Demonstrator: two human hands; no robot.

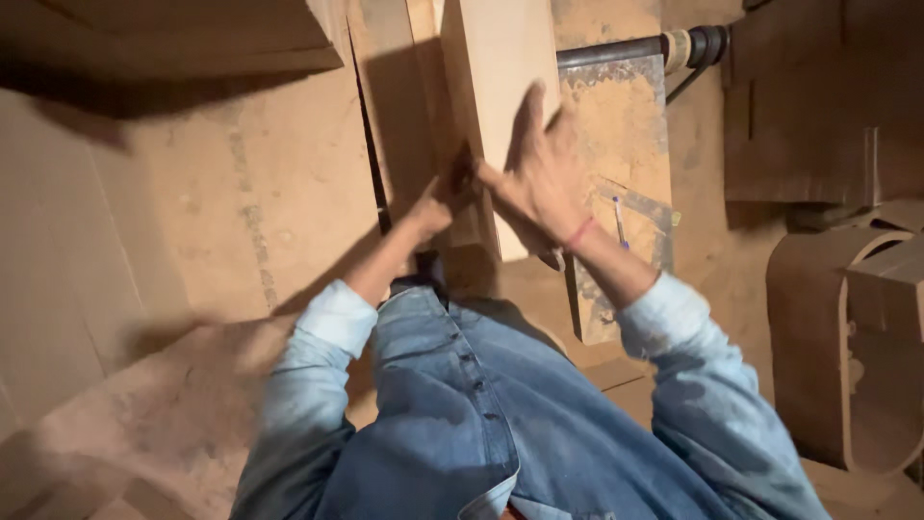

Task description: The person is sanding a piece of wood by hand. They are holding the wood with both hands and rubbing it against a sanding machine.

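Note:
A pale wooden plank stands on edge in front of me, running up toward the top of the view. My right hand presses flat against its right face, fingers spread, a red thread on the wrist. My left hand grips the plank's lower left edge, in shadow. A second, darker board leans just left of the plank. Both my sleeves are light blue denim.
A dusty metal plate with a pen on it lies right of the plank, a dark pipe above it. A curved wooden form stands at right. Sawdust covers the floor.

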